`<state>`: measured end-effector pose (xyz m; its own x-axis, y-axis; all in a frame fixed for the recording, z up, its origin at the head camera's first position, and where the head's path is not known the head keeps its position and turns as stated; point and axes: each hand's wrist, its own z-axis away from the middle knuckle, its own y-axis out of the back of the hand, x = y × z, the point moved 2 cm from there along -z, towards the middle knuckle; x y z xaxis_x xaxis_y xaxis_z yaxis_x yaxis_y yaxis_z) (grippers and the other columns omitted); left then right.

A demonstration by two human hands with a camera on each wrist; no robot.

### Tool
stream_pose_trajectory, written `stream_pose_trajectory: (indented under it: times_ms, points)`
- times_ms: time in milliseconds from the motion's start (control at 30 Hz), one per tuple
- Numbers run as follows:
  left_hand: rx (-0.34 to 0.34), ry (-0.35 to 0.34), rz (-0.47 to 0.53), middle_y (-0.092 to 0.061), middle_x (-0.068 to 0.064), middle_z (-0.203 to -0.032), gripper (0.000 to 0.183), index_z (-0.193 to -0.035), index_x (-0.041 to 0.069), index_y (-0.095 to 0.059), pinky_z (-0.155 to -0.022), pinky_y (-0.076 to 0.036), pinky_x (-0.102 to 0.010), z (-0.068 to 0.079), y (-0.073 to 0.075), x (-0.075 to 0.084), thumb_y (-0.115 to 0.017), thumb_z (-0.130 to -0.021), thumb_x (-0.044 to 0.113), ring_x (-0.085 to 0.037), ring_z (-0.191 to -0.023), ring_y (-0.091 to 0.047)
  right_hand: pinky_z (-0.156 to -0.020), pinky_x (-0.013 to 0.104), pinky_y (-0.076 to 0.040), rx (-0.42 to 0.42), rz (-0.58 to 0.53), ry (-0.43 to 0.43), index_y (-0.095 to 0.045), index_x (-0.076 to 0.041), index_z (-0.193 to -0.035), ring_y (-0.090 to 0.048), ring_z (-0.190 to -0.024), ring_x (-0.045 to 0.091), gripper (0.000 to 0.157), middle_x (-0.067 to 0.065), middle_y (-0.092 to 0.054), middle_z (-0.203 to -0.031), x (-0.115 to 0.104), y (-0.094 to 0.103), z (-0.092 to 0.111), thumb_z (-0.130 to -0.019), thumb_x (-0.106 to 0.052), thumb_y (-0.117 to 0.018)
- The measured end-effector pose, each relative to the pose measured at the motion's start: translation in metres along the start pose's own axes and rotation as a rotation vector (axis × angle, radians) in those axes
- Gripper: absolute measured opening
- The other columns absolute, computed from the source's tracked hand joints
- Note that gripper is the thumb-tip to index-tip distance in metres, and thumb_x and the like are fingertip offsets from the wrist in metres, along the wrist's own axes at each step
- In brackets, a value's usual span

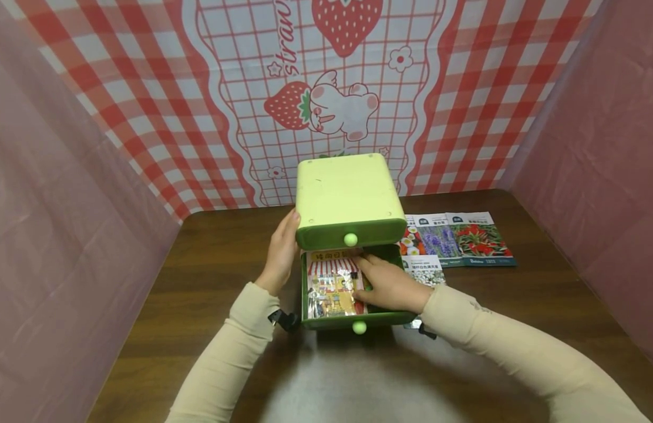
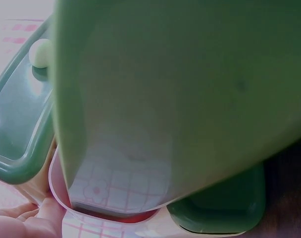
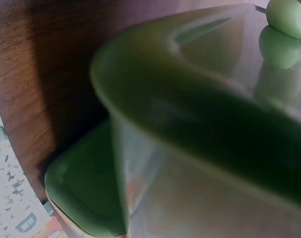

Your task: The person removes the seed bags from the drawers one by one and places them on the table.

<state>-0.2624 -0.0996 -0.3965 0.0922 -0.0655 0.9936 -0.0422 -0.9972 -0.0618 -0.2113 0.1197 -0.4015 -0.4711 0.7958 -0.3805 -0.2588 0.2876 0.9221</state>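
A small drawer cabinet [image 1: 347,188], pale yellow-green on top with green fronts and round knobs, stands on the table. Below its top drawer, a green drawer [image 1: 332,323] is pulled out. In its left part lies a shiny printed packet [image 1: 332,288] with a striped awning picture. My right hand [image 1: 392,285] reaches into this drawer, its fingers and thumb at the packet's right edge. My left hand [image 1: 281,249] rests against the cabinet's left side, with fingertips near the top. In the left wrist view, the left fingers [image 2: 46,218] touch the cabinet wall beside the pulled-out drawer.
Several flower seed packets [image 1: 482,241] lie on the brown table [image 1: 538,305] to the cabinet's right. A packet with white flowers [image 1: 424,267] lies nearer, partly behind the right forearm. A checked strawberry cloth [image 1: 332,53] hangs behind, and pink curtains [image 1: 596,111] flank both sides.
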Motion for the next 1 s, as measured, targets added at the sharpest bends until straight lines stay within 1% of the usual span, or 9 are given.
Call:
stream_pose_trajectory:
  times_ms: [133, 267, 433, 600, 733, 833, 933, 1000]
  points:
    - [0.007, -0.001, -0.007, -0.034, -0.006, -0.158, 0.059, -0.153, 0.013, -0.033, -0.115, -0.040, -0.044, 0.000, 0.000, 0.000, -0.040, -0.104, 0.043, -0.026, -0.140, -0.042, -0.105, 0.053, -0.047, 0.005, -0.001, -0.027, -0.033, -0.001, -0.151, -0.050, -0.130, 0.042, 0.081, 0.026, -0.039, -0.151, -0.001, 0.002, 0.000, -0.089, -0.037, -0.069]
    - [0.009, -0.003, -0.012, -0.034, -0.005, -0.158, 0.059, -0.153, 0.013, -0.033, -0.116, -0.038, -0.043, 0.000, 0.000, -0.001, -0.040, -0.104, 0.044, -0.024, -0.142, -0.039, -0.107, 0.054, -0.045, -0.003, 0.020, -0.043, -0.032, -0.001, -0.152, -0.047, -0.133, 0.043, 0.081, 0.027, -0.038, -0.151, -0.003, 0.001, 0.000, -0.089, -0.039, -0.068]
    - [0.013, 0.007, 0.002, -0.032, -0.005, -0.159, 0.059, -0.153, 0.011, -0.032, -0.119, -0.035, -0.043, -0.001, 0.000, -0.001, -0.041, -0.104, 0.042, -0.025, -0.144, -0.036, -0.109, 0.055, -0.043, -0.023, 0.037, -0.083, -0.032, -0.001, -0.152, -0.043, -0.136, 0.042, 0.081, 0.027, -0.037, -0.152, -0.003, -0.002, 0.000, -0.091, -0.042, -0.066]
    - [0.009, 0.026, 0.002, -0.030, -0.005, -0.161, 0.058, -0.154, 0.013, -0.030, -0.120, -0.032, -0.043, -0.001, 0.000, -0.001, -0.040, -0.105, 0.042, -0.024, -0.146, -0.033, -0.112, 0.054, -0.040, -0.029, 0.025, -0.051, -0.032, -0.001, -0.152, -0.040, -0.139, 0.042, 0.080, 0.026, -0.035, -0.154, -0.005, -0.003, 0.000, -0.091, -0.041, -0.066]
    - [0.001, 0.040, -0.001, -0.028, -0.006, -0.161, 0.057, -0.155, 0.011, -0.028, -0.120, -0.033, -0.043, -0.001, 0.000, 0.001, -0.038, -0.106, 0.038, -0.025, -0.146, -0.032, -0.115, 0.053, -0.037, -0.007, 0.005, -0.012, -0.032, -0.001, -0.152, -0.037, -0.141, 0.043, 0.080, 0.025, -0.032, -0.155, -0.006, -0.005, -0.001, -0.091, -0.039, -0.066]
    - [-0.004, 0.050, -0.019, -0.027, -0.008, -0.161, 0.056, -0.155, 0.009, -0.027, -0.119, -0.033, -0.043, 0.000, 0.000, 0.005, -0.037, -0.106, 0.035, -0.027, -0.146, -0.031, -0.114, 0.054, -0.037, 0.006, -0.029, 0.000, -0.031, -0.001, -0.152, -0.037, -0.140, 0.044, 0.079, 0.025, -0.031, -0.156, -0.006, -0.005, -0.001, -0.091, -0.037, -0.066]
    - [-0.005, 0.052, -0.031, -0.028, -0.010, -0.161, 0.056, -0.155, 0.007, -0.027, -0.119, -0.033, -0.043, 0.007, -0.003, 0.017, -0.037, -0.107, 0.034, -0.028, -0.146, -0.032, -0.113, 0.054, -0.038, 0.018, -0.076, -0.008, -0.031, -0.001, -0.152, -0.039, -0.139, 0.044, 0.079, 0.026, -0.031, -0.156, -0.005, -0.005, -0.001, -0.091, -0.035, -0.067]
    - [-0.006, 0.047, -0.035, -0.028, -0.011, -0.161, 0.056, -0.154, 0.005, -0.026, -0.119, -0.033, -0.043, 0.012, -0.005, 0.024, -0.036, -0.107, 0.033, -0.028, -0.146, -0.032, -0.112, 0.055, -0.040, 0.031, -0.103, -0.008, -0.031, -0.001, -0.152, -0.042, -0.137, 0.043, 0.079, 0.026, -0.033, -0.155, -0.005, -0.005, -0.001, -0.090, -0.033, -0.067]
